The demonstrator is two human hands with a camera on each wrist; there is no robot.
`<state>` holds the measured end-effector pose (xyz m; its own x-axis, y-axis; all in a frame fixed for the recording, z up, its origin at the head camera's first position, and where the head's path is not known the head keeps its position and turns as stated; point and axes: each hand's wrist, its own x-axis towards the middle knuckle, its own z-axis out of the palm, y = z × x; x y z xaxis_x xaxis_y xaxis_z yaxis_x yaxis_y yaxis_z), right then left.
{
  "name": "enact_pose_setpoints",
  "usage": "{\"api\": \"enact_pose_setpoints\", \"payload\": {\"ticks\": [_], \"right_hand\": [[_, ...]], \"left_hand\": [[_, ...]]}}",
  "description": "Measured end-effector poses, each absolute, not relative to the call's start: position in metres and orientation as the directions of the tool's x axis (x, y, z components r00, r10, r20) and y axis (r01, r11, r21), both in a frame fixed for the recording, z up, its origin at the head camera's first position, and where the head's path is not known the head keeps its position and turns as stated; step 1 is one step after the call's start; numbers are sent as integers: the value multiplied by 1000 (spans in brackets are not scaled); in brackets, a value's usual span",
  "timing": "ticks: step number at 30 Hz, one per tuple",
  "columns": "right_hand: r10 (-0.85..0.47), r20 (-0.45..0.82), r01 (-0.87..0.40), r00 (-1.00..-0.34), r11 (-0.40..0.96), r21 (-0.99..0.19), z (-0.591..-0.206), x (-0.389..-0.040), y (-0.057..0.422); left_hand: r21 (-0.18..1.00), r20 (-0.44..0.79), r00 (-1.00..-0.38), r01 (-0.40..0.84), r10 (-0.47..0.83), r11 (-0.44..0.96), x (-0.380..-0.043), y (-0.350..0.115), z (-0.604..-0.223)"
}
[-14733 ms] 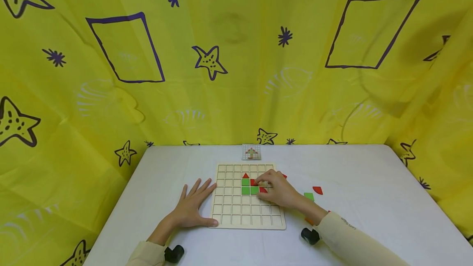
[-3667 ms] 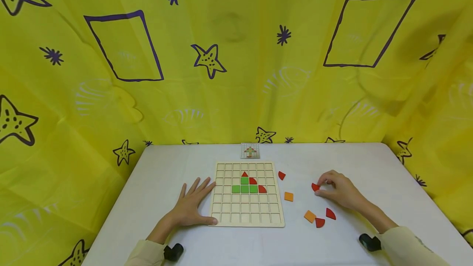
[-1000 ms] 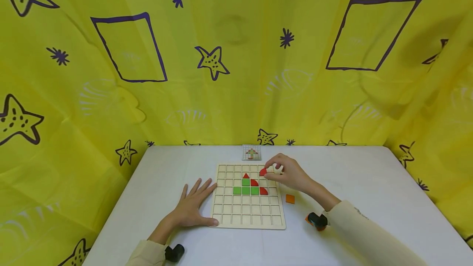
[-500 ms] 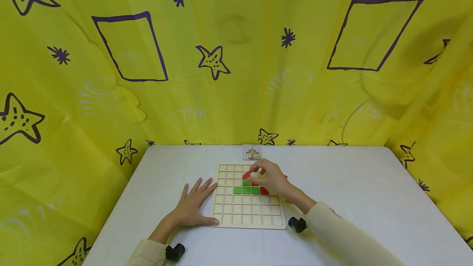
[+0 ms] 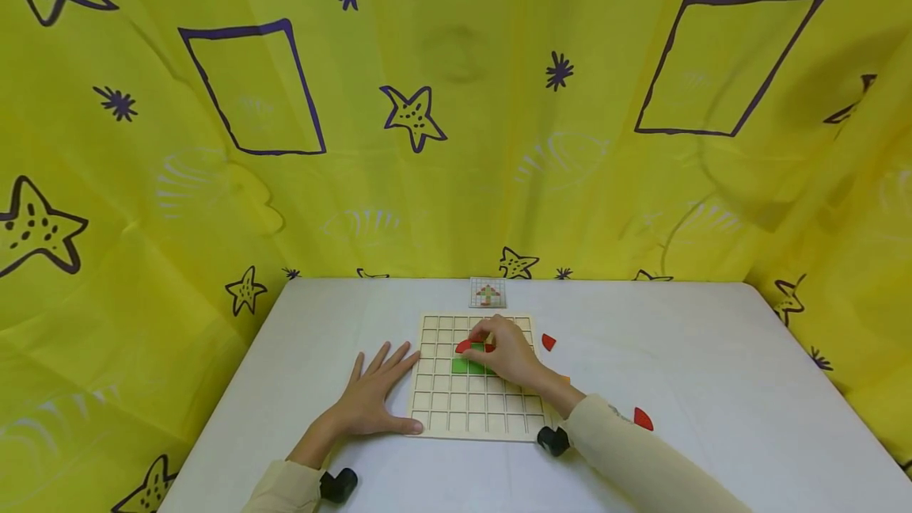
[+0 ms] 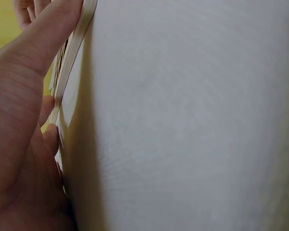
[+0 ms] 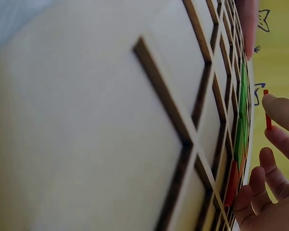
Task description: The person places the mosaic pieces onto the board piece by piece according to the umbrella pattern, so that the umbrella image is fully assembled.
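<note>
Red quarter-circle tile point(image 5: 463, 347) is pinched between thumb and finger of the right hand point(image 5: 513, 353), held above the wooden grid board point(image 5: 456, 404) near its green squares point(image 5: 460, 366). Fingers spread, the left hand point(image 5: 370, 400) touches the board's left edge.

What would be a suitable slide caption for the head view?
The right hand pinches a red piece over the gridded board; the left hand touches its edge.
</note>
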<state>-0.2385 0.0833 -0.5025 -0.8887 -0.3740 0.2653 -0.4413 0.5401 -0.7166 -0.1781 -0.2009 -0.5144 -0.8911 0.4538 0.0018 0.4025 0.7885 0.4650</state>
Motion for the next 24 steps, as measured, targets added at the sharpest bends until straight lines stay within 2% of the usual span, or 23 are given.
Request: {"api": "enact_pose_setpoints", "payload": {"ticks": [10, 17, 24], "right_hand": [[-355, 240, -419, -904, 614, -669, -504, -239, 75], [-346, 210, -394, -914, 645, -655, -501, -236, 73], [-351, 185, -382, -918, 656, -651, -501, -235, 72]], "left_hand": [[466, 39, -886, 426, 463, 775, -177, -201, -514], [445, -34, -894, 387, 447, 808, -179, -199, -509], [441, -38, -894, 385, 446, 810, -179, -198, -510]]}}
